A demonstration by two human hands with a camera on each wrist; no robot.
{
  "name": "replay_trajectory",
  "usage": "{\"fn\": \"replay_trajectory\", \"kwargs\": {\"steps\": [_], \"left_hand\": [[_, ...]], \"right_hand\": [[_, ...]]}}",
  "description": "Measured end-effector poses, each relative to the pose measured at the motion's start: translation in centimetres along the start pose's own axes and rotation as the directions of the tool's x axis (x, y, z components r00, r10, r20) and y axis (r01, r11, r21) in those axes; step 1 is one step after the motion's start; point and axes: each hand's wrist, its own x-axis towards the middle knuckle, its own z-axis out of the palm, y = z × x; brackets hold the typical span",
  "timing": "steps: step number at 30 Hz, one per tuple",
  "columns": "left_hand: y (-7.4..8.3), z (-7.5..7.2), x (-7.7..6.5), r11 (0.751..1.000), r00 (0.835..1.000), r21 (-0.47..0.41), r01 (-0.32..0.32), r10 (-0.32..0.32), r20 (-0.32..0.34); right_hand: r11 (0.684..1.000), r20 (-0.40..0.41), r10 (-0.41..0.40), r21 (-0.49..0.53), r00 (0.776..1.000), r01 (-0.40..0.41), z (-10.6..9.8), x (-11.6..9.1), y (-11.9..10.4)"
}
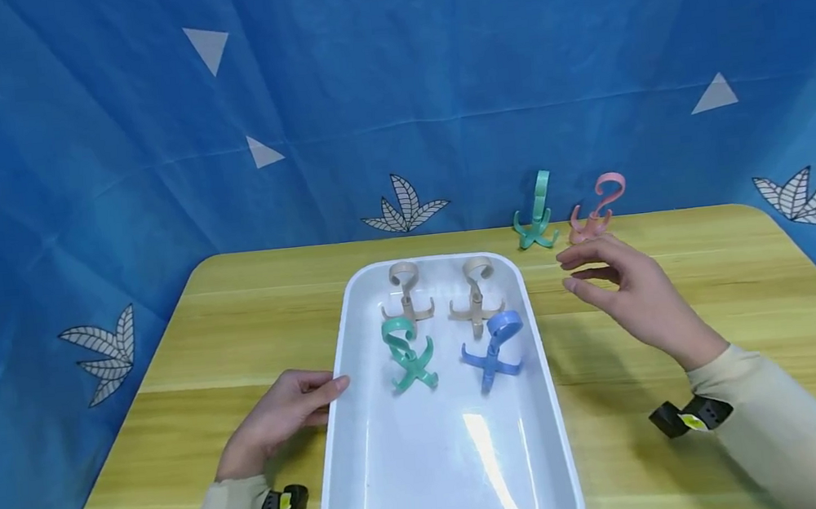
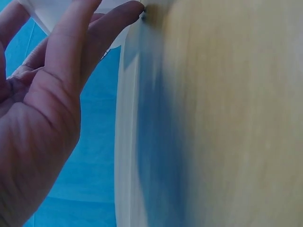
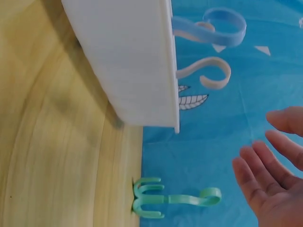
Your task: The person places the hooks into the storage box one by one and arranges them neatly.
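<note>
Two hands at a wooden bench [image 1: 266, 313] bearing a shallow white tray [image 1: 436, 465]. The left hand [image 1: 283, 414] pinches the tray's left rim, thumb over the edge and fingers outside; its grip is closed on that rim. The right hand [image 1: 633, 294] hangs to the right of the tray with its grip parted, fingers loosely bent, holding nothing. It is near the pink hook [image 1: 592, 224], whose base it partly overlaps in the head view. The outer green hook [image 1: 539, 213] stands just left of the pink one, both at the bench's far edge. Within the tray, the left beige hook [image 1: 407, 308] and right beige hook [image 1: 476, 309] occupy the far end; nearer are the inner green hook [image 1: 413, 366], left, and the blue hook [image 1: 492, 361], right.
</note>
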Motion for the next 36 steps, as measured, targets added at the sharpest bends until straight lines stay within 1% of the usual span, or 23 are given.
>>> {"fn": "replay_trajectory", "kwargs": {"steps": [3, 6, 10, 18, 21, 27, 31, 33, 36], "left_hand": [[0.0, -0.1, -0.1, 1.0, 1.0, 0.001, 0.01, -0.01, -0.011], [0.1, -0.2, -0.2, 1.0, 1.0, 0.004, 0.009, -0.009, -0.011], [0.1, -0.2, -0.2, 1.0, 1.0, 0.002, 0.012, -0.012, -0.006], [0.1, -0.2, 0.0, 1.0, 1.0, -0.005, 0.011, -0.011, -0.002], [0.1, -0.1, 0.0, 1.0, 1.0, -0.011, 0.017, -0.017, -0.003], [0.2, 0.0, 0.0, 1.0, 1.0, -0.019, 0.016, -0.016, -0.001], [0.1, 0.0, 0.1, 1.0, 1.0, -0.02, 0.011, -0.011, -0.004], [0.0, 0.0, 0.0, 1.0, 1.0, -0.018, 0.009, -0.009, -0.002], [0.0, -0.1, 0.0, 1.0, 1.0, -0.013, 0.005, -0.005, 0.002]], "right_hand": [[0.999, -0.04, 0.019, 0.033, 0.999, -0.018, 0.0, 1.1, 0.4], [0.996, -0.073, 0.062, 0.071, 0.995, -0.057, -0.1, 2.4, 0.8], [0.989, -0.093, 0.104, 0.117, 0.99, -0.093, 0.0, 4.1, 1.4], [0.986, -0.151, 0.156, 0.082, 0.976, -0.145, 0.2, 7.2, 2.5], [0.985, -0.168, 0.163, 0.09, 0.972, -0.15, 0.1, 7.5, 2.8], [0.981, -0.186, 0.186, 0.082, 0.965, -0.173, -0.7, 7.5, 3.5], [0.98, -0.182, 0.197, 0.07, 0.963, -0.187, -1.0, 7.8, 3.9], [0.98, -0.177, 0.198, 0.068, 0.964, -0.189, -0.9, 8.2, 4.2], [0.974, -0.156, 0.221, 0.087, 0.963, -0.209, -0.5, 8.8, 4.7]]}}
